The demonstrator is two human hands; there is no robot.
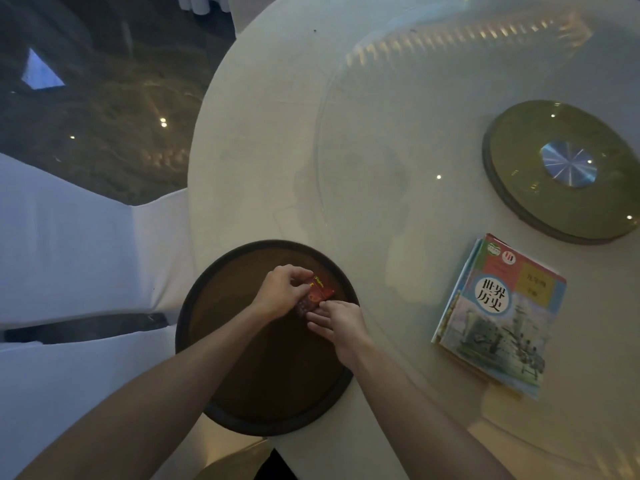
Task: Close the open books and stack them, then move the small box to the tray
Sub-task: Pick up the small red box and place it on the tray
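A small red box [317,293] lies inside the round dark brown tray [242,403] near its far rim. My left hand [282,291] grips the box from the left with thumb and fingers. My right hand [334,322] touches the box's near right corner with its fingertips. To the right, a stack of closed books [502,317] rests on the table, a colourful textbook cover with a ship picture on top.
The tray sits at the near edge of a round white table [263,161]. A glass turntable [398,133] covers the table's middle, with a greenish round hub [561,168] at far right. White-covered chairs [69,254] stand at left.
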